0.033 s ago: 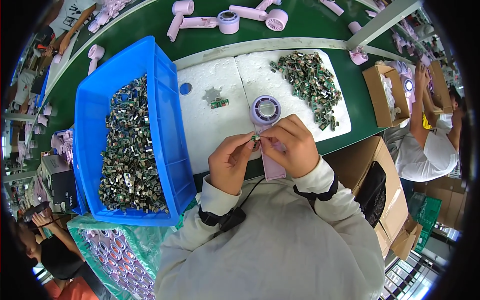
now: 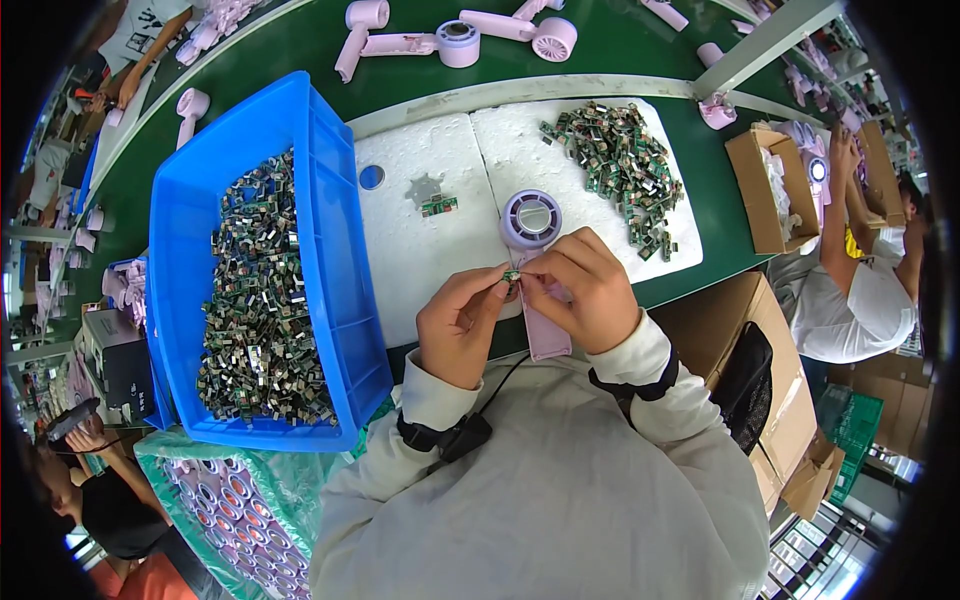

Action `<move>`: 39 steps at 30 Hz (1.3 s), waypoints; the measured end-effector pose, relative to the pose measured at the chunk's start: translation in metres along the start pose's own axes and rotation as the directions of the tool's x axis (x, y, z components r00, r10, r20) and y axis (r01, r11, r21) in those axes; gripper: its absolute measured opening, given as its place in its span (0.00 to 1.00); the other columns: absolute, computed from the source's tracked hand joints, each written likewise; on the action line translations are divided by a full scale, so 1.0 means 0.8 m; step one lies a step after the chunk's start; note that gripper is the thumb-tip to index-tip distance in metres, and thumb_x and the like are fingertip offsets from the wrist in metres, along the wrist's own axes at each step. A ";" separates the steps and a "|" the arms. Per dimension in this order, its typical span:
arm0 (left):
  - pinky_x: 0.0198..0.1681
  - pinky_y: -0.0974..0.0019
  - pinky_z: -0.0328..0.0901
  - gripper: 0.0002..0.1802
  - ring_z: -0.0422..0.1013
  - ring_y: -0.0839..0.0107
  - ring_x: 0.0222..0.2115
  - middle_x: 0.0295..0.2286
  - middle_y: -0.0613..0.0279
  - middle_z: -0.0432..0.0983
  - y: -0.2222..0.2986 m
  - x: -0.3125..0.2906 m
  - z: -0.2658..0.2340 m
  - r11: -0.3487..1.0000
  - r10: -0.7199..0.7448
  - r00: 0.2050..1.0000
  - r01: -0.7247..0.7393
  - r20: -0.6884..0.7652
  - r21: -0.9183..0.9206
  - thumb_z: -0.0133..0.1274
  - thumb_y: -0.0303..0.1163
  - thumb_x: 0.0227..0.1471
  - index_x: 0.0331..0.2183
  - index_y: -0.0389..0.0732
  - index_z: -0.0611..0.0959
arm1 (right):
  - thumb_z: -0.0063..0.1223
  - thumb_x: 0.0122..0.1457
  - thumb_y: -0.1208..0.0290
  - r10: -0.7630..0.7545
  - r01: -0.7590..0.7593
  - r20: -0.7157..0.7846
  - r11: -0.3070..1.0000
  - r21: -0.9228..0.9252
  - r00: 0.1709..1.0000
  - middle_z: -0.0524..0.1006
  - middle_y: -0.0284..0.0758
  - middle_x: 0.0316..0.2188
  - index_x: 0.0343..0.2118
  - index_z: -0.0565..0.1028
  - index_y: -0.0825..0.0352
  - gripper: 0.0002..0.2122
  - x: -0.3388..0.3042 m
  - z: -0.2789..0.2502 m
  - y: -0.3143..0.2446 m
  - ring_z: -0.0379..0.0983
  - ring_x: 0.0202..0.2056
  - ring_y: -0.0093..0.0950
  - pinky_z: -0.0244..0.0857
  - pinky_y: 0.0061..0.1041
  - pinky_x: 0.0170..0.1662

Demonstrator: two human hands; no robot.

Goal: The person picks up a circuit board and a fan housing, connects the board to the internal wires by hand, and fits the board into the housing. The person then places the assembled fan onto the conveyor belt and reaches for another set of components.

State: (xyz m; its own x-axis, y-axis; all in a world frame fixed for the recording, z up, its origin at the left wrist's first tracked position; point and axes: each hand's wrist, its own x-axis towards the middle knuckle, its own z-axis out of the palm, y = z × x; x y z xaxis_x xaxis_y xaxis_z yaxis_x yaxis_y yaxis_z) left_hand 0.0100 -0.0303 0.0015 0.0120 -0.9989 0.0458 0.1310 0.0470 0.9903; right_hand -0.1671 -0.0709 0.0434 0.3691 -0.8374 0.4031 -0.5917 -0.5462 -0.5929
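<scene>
My left hand (image 2: 458, 322) and my right hand (image 2: 588, 292) meet above the near edge of a white foam slab (image 2: 420, 255). Both pinch a small green circuit board (image 2: 511, 275) between their fingertips. Under them lies a lilac hand-held fan (image 2: 531, 220), its round head just beyond my fingers and its handle running back beneath my right hand. To my left a blue bin (image 2: 338, 250) holds a heap of small circuit boards (image 2: 255, 300). A second pile of boards (image 2: 620, 165) lies on the foam to the right. One single board (image 2: 438, 206) rests on the middle of the foam.
A green conveyor belt (image 2: 640, 50) beyond the foam carries pink fan parts (image 2: 455, 40). Cardboard boxes (image 2: 765, 185) stand at right, where another person (image 2: 850, 300) works. A bag of lilac parts (image 2: 230, 510) sits at lower left. A blue round cap (image 2: 371, 177) lies on the foam.
</scene>
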 end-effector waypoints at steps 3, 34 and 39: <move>0.45 0.70 0.73 0.14 0.78 0.71 0.40 0.41 0.55 0.79 -0.002 0.002 0.000 0.996 0.070 0.997 -0.070 0.015 0.046 0.55 0.17 0.59 0.48 0.33 0.82 | 0.64 0.47 0.77 -0.125 0.125 -0.001 0.992 -0.018 0.992 0.74 0.33 0.27 0.30 0.79 0.67 0.07 0.003 -0.004 0.010 0.70 0.32 0.35 0.68 0.31 0.36; 0.58 0.50 0.62 0.23 0.65 0.38 0.53 0.52 0.36 0.68 0.021 0.149 0.074 0.644 0.392 0.912 -0.366 0.122 0.671 0.53 0.24 0.54 0.52 0.35 0.74 | 0.52 0.63 0.69 0.280 -0.415 0.376 0.842 0.345 0.883 0.81 0.37 0.29 0.38 0.74 0.73 0.10 0.271 -0.122 0.169 0.80 0.30 0.26 0.71 0.24 0.32; 0.55 0.51 0.67 0.25 0.68 0.42 0.52 0.49 0.38 0.71 -0.052 0.209 0.120 0.428 0.525 0.812 -0.511 0.255 0.746 0.54 0.23 0.51 0.52 0.35 0.75 | 0.53 0.63 0.70 0.226 -0.220 -0.005 0.952 0.213 0.974 0.81 0.32 0.31 0.43 0.76 0.68 0.09 0.382 -0.098 0.279 0.80 0.33 0.24 0.73 0.24 0.34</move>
State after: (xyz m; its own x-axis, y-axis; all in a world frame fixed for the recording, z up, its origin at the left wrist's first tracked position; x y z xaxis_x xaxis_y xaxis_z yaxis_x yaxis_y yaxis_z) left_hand -0.0884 -0.1996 -0.0194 -0.1740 -0.7878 0.5908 -0.6891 0.5260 0.4984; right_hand -0.2422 -0.4472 0.0887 0.2222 -0.9391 0.2622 -0.4917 -0.3401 -0.8016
